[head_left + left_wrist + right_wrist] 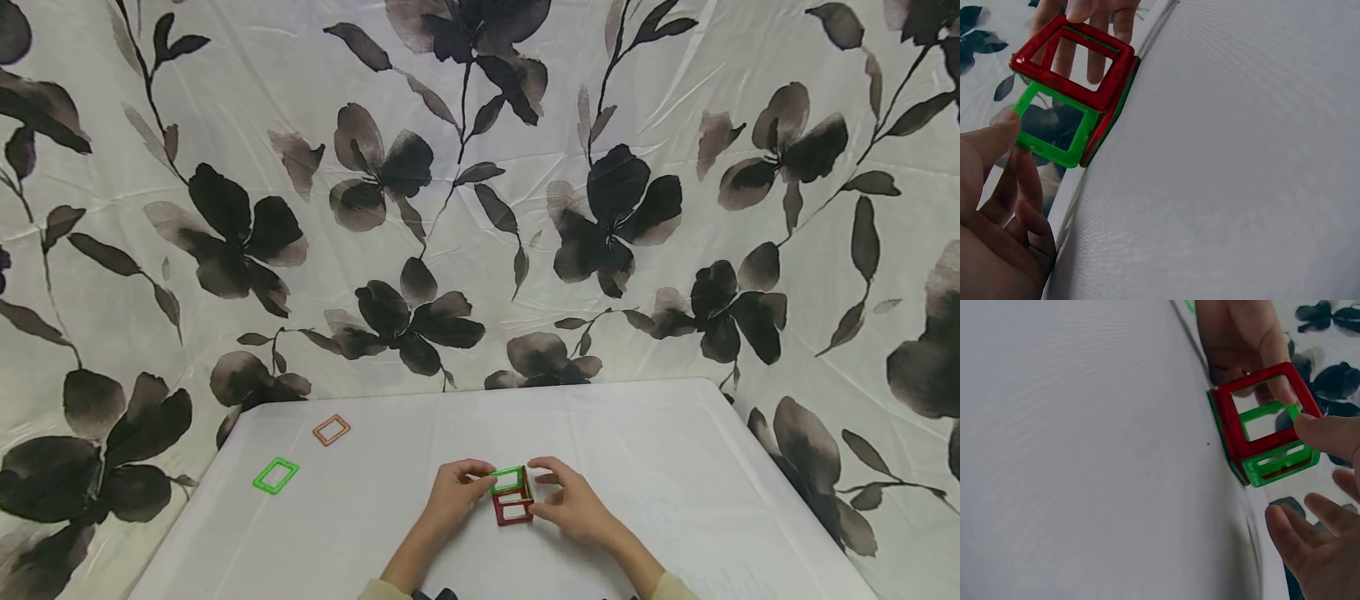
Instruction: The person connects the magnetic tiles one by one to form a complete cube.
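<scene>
Red and green open-frame magnetic tiles are joined as a small box on the white table (600, 442). My left hand (453, 493) pinches a green magnetic tile (1054, 156) by its edge, between thumb and forefinger. At the box's other side, the thumb of my right hand (576, 504) touches the edge of an upright red magnetic tile (1235, 415). The right hand's other fingers (1285, 528) are spread apart from the box. Beneath the upright tiles, a red-and-green base (1107, 128) lies against the tabletop.
A loose green magnetic tile (259, 482) lies flat toward the table's left side. An orange magnetic tile (318, 433) lies a little farther back. Behind the table hangs a white cloth with dark flowers (615, 225).
</scene>
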Tool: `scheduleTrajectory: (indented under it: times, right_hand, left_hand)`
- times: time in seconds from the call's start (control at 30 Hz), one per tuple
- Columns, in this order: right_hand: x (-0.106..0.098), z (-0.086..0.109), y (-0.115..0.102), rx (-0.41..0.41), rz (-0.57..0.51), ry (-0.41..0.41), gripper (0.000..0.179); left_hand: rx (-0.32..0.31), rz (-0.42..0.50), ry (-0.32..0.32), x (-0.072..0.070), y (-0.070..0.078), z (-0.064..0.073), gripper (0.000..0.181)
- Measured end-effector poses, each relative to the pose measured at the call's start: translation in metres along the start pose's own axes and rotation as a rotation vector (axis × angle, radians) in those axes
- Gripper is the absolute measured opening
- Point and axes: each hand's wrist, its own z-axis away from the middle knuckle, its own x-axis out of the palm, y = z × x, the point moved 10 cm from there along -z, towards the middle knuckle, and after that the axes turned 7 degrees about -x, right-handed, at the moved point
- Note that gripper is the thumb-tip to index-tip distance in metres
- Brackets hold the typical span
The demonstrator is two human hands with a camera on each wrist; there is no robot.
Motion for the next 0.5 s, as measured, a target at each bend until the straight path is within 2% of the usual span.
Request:
scheduleTrajectory:
  times: [0.13, 0.3, 0.5]
  right_hand:
    - [0.005, -0.004, 0.003, 0.008, -0.092, -0.057, 0.078]
    - [0.011, -0.006, 0.006, 0.046, -0.121, -0.13, 0.074]
    - [0.011, -0.006, 0.01, 0.072, -0.104, -0.155, 0.072]
  left_hand:
    - [0.002, -0.007, -0.004, 0.0, 0.0, 0.0, 0.011]
    - [0.018, -0.004, -0.017, 0.001, 0.0, 0.0, 0.013]
    - [0.015, -0.01, -0.023, 0.001, 0.001, 0.002, 0.015]
